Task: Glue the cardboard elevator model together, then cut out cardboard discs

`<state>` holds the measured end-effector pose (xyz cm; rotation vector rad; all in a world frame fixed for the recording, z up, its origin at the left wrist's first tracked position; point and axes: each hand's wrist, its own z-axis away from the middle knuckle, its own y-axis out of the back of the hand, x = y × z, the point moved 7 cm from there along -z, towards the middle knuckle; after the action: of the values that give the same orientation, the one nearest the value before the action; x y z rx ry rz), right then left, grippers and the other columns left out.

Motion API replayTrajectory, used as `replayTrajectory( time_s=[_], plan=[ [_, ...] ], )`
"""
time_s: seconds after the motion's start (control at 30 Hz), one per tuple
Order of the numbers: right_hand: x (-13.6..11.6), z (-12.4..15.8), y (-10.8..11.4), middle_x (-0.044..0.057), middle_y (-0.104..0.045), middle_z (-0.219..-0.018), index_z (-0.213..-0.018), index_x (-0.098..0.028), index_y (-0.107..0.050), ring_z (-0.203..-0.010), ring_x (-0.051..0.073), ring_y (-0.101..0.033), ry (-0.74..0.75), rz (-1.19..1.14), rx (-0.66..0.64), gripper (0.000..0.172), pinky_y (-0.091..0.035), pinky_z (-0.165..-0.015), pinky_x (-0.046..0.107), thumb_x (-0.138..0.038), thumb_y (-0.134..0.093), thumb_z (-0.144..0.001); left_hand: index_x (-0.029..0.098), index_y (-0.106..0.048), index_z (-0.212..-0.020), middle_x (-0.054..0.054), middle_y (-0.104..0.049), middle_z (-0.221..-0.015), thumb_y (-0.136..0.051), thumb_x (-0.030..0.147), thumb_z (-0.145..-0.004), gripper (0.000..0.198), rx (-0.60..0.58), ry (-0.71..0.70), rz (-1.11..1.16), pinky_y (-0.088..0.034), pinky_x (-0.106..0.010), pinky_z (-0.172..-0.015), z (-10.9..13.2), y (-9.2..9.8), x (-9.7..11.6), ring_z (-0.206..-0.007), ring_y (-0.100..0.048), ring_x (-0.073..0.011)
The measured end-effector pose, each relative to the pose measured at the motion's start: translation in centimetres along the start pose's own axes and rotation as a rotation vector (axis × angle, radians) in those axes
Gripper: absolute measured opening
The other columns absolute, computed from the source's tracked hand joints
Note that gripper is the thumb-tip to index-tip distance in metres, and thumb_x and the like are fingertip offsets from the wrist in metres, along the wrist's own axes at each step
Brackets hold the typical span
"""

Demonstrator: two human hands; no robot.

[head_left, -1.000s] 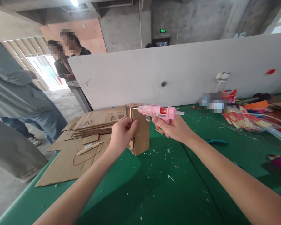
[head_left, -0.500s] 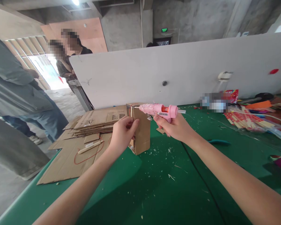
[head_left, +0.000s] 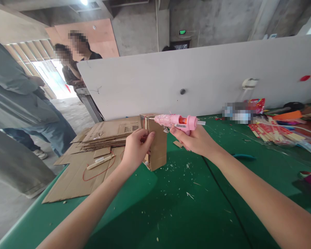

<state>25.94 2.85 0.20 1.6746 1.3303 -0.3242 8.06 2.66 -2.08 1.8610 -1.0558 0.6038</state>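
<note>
My left hand (head_left: 136,148) is closed on the left edge of an upright cardboard piece (head_left: 157,145) standing on the green table (head_left: 186,207). My right hand (head_left: 194,140) grips a pink glue gun (head_left: 175,121) held level, its nozzle pointing left at the top corner of the cardboard. A black cord (head_left: 223,197) runs from under my right hand along the table toward me.
Flat cardboard sheets (head_left: 103,135) with a red wire loop and a white stick lie left of the piece. A white partition board (head_left: 197,79) stands behind the table. Red packets and clutter (head_left: 269,131) fill the right. People (head_left: 23,103) stand at the left.
Hardly anything differs: the glue gun and my right hand have shifted slightly to the right, and the view has drifted a little. My left hand keeps its hold on the cardboard.
</note>
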Motion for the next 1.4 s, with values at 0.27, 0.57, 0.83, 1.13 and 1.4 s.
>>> replayTrajectory(
  time_s=[0.27, 0.57, 0.83, 1.13, 1.4],
  plan=[
    [0.4, 0.0, 0.2, -0.002, -0.052, -0.056, -0.067, -0.021, -0.049, -0.048, 0.009, -0.046, -0.046, -0.036, -0.009, 0.04, -0.035, -0.044, 0.026, -0.054, -0.054, -0.087, 0.021, -0.046, -0.063, 0.003, -0.049, -0.052, -0.054, 0.04, -0.083, 0.03, 0.004, 0.026, -0.008, -0.041, -0.021, -0.038, 0.2, 0.2, 0.0, -0.047, -0.056, -0.0131],
    [0.7, 0.1, 0.2, -0.006, -0.038, -0.048, -0.063, -0.021, -0.043, -0.042, 0.007, -0.036, -0.025, 0.021, -0.002, 0.044, -0.031, -0.042, 0.025, -0.057, -0.051, -0.088, 0.02, -0.046, -0.062, 0.004, -0.047, -0.052, -0.054, 0.037, -0.083, 0.029, 0.017, 0.004, -0.025, -0.04, -0.019, -0.037, 0.1, 0.4, 0.1, -0.044, -0.055, -0.0111],
    [0.9, 0.0, 0.5, -0.003, -0.046, -0.055, -0.065, -0.02, -0.044, -0.047, 0.008, -0.041, -0.025, 0.011, -0.004, 0.041, -0.033, -0.045, 0.025, -0.054, -0.052, -0.089, 0.02, -0.045, -0.061, 0.003, -0.047, -0.051, -0.054, 0.037, -0.083, 0.029, 0.024, 0.009, -0.02, -0.04, -0.019, -0.037, 0.1, 0.4, -0.1, -0.044, -0.055, -0.0115],
    [1.0, -0.1, 1.0, -0.005, -0.036, -0.05, -0.061, -0.021, -0.038, -0.046, 0.008, -0.036, -0.007, 0.093, 0.03, 0.044, -0.03, -0.045, 0.026, -0.052, -0.051, -0.09, 0.021, -0.043, -0.062, 0.003, -0.047, -0.053, -0.053, 0.035, -0.084, 0.029, 0.038, 0.011, 0.018, -0.042, -0.02, -0.035, 0.1, 0.4, -0.6, -0.044, -0.054, -0.0117],
    [1.4, 0.0, 1.2, -0.004, -0.044, -0.05, -0.06, -0.02, -0.042, -0.041, 0.007, -0.04, -0.06, 0.042, 0.022, 0.044, -0.033, -0.042, 0.025, -0.053, -0.053, -0.088, 0.021, -0.043, -0.062, 0.003, -0.046, -0.054, -0.053, 0.035, -0.084, 0.029, 0.037, 0.01, 0.012, -0.042, -0.02, -0.034, 0.1, 0.4, -0.6, -0.043, -0.054, -0.0116]
  ],
)
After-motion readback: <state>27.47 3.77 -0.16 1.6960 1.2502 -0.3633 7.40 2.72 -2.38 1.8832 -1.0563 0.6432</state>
